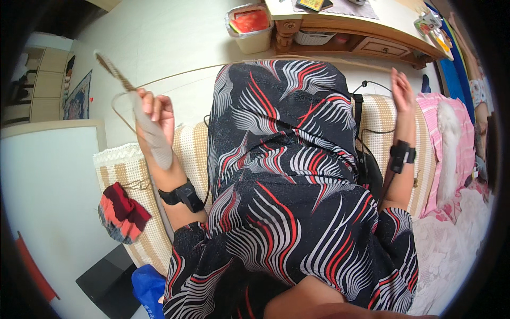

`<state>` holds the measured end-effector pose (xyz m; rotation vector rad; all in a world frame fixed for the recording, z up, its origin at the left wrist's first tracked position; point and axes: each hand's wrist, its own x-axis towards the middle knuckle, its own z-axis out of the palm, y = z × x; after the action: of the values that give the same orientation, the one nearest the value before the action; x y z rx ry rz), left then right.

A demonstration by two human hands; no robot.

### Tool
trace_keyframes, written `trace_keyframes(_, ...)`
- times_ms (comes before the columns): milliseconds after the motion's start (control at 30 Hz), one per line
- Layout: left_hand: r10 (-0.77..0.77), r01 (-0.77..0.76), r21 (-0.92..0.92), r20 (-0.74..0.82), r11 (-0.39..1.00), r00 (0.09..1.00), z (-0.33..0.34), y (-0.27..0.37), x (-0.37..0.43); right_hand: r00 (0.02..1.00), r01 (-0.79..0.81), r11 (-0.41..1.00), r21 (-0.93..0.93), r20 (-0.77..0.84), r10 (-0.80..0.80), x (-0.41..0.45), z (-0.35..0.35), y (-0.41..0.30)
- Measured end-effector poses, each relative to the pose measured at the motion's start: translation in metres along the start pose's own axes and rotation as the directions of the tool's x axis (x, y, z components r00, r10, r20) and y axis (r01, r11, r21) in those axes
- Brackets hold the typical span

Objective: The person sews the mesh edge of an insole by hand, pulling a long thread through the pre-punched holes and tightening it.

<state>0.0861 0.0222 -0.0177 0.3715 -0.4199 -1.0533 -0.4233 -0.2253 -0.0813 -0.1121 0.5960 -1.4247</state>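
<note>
My left hand [155,107] holds a pale, flat shoe insole [153,131] upright, with brown strands along its far end. From there a long tan cord [187,73] runs across, past my knees, to my right hand [403,89], which is raised at the right with its fingertips pinched on the cord. A loop of the cord hangs left of the insole. A red, coral and grey knitted piece [126,211] lies on the striped sofa cover beside my left forearm, with thin cord near it.
A bin [251,42] with a watermelon piece stands by a wooden coffee table [342,28]. Black cables run beside my right thigh. A white fluffy item [448,147] lies on pink fabric at the right. A blue bag [148,289] is at the lower left.
</note>
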Motion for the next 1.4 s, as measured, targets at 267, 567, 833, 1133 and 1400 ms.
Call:
trace_keyframes(267,0.203,-0.238,-0.292,-0.146,0.926,0.968,-0.047,0.05,-0.004,0.632,0.291,-0.096,-0.952,0.267,-0.727,-0.012,-0.164,-0.185)
trace_keyframes(567,0.149,-0.065,0.421,-0.169,0.905,0.974,0.011,-0.009,-0.002,0.773,0.613,0.511,-0.603,0.322,-0.547,0.043,-0.098,-0.146)
trace_keyframes(833,-0.201,0.206,0.642,-0.081,0.739,0.976,0.093,-0.065,-0.016,0.7,0.545,0.415,-0.729,0.668,0.253,-0.1,0.117,0.147)
trace_keyframes(1133,-0.331,0.291,0.645,-0.062,0.707,0.942,0.102,-0.072,-0.019,0.566,0.354,0.617,-0.703,0.686,0.458,-0.139,0.143,0.196)
trace_keyframes(1400,-0.346,0.306,0.625,-0.06,0.719,0.936,0.097,-0.075,-0.019,0.571,0.356,0.628,-0.692,0.693,0.44,-0.137,0.138,0.197)
